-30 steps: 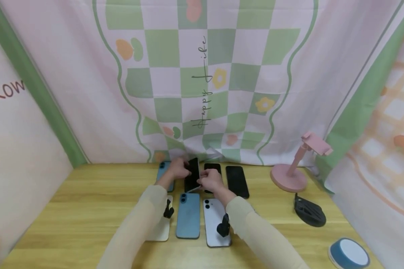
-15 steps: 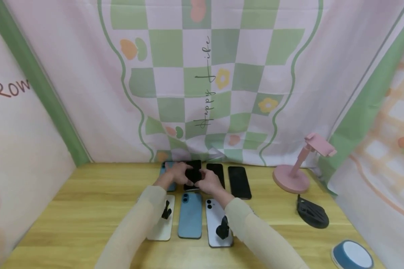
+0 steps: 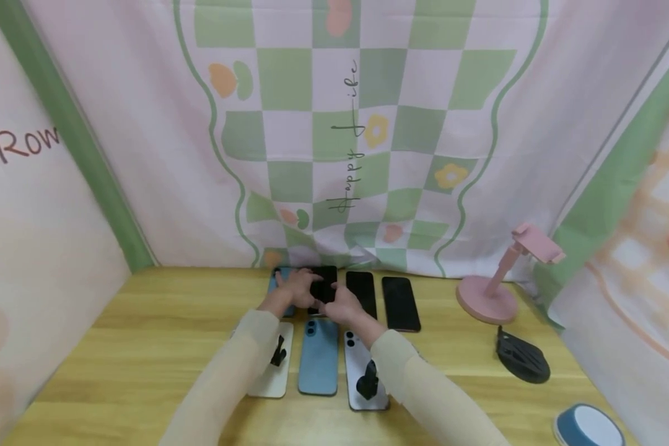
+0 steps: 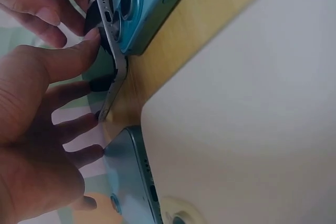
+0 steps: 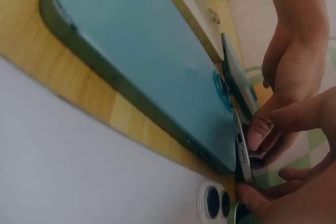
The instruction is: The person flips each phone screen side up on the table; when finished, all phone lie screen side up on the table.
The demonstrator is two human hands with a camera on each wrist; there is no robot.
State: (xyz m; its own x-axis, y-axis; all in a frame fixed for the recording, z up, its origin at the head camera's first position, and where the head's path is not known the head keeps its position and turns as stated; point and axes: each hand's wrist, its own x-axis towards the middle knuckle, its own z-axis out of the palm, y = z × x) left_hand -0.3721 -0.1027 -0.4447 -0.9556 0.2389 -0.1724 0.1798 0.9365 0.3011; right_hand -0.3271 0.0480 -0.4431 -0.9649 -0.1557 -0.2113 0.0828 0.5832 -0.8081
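A smartphone (image 3: 326, 282) lies screen up in the back row, its pale frame (image 5: 242, 145) showing in the right wrist view. At its left side my left hand (image 3: 298, 288) grips it, with the thumb at the near end and fingers spread along the side edge. My right hand (image 3: 345, 306) holds the right side and near corner, its thumb close to the left one. Left of it is a blue phone (image 3: 272, 286), partly hidden by my left hand. Just in front, a blue phone (image 3: 319, 365) lies back up, its camera end near the held phone.
Two black-screened phones (image 3: 401, 303) lie to the right in the back row. In front are a cream phone (image 3: 273, 384) and a white phone (image 3: 358, 365), both partly under my arms. A pink stand (image 3: 487, 300), a black holder (image 3: 523, 355) and a tape roll (image 3: 590, 427) stand right.
The smartphone has gone from tilted to lying flat in line with the back row. Both hands have stayed on it, settling around its near end. The head view has turned slightly left.
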